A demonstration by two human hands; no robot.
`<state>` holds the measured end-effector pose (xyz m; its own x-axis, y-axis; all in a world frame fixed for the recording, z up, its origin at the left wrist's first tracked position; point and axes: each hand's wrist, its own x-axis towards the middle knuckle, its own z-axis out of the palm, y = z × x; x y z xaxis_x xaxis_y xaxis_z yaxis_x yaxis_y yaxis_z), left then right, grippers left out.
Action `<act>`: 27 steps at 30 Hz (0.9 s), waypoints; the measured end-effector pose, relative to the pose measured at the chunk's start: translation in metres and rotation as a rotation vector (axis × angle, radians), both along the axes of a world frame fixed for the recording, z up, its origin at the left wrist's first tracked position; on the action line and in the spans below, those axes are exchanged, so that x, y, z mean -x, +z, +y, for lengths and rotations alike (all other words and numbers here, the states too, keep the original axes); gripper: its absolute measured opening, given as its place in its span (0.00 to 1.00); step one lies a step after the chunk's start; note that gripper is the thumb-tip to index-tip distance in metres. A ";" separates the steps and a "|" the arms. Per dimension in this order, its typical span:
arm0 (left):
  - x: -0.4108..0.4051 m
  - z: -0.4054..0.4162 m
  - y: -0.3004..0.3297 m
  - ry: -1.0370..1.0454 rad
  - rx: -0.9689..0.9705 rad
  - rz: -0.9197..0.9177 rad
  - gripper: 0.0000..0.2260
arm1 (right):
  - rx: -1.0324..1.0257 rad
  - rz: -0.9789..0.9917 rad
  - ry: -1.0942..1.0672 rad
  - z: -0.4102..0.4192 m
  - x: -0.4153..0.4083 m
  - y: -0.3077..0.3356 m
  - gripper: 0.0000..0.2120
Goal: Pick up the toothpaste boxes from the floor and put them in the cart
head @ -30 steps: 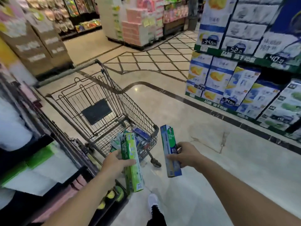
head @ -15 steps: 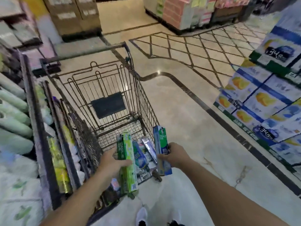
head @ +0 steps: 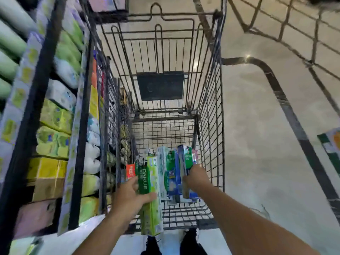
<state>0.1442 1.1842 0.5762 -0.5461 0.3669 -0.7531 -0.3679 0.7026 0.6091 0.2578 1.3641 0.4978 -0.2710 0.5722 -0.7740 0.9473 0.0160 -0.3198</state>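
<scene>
I look straight down into a wire shopping cart. My left hand grips a green and white toothpaste box over the cart's near end. My right hand is closed on a blue and green toothpaste box, held inside the basket near its right wall. Several more toothpaste boxes lie on the cart's wire floor between my hands.
Store shelves with green, yellow and white packs run close along the cart's left side. Polished floor with a dark inlaid band spreads to the right. A stacked display's corner shows at the right edge. My shoes stand below the cart.
I have stepped up to the cart and now look down into it. Both hands have moved forward, carrying their boxes over and into the basket.
</scene>
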 end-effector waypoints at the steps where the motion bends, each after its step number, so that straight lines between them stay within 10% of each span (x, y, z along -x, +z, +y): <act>1: -0.001 0.000 -0.007 0.015 0.016 -0.010 0.42 | -0.001 -0.006 0.031 0.001 0.003 -0.010 0.08; 9: 0.011 0.014 -0.040 0.105 0.051 -0.097 0.26 | -0.069 -0.071 0.192 -0.001 0.006 -0.048 0.05; 12: 0.021 0.028 -0.055 0.050 0.149 -0.051 0.34 | -0.122 -0.090 0.244 0.002 0.000 -0.054 0.05; 27: 0.008 0.083 -0.113 -0.610 0.545 0.581 0.22 | -0.148 0.052 0.249 0.013 -0.010 -0.048 0.12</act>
<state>0.1361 1.2671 0.4633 -0.7161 0.3914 -0.5780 0.4007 0.9085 0.1187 0.2675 1.3767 0.4497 -0.4542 0.5885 -0.6689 0.8909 0.2959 -0.3446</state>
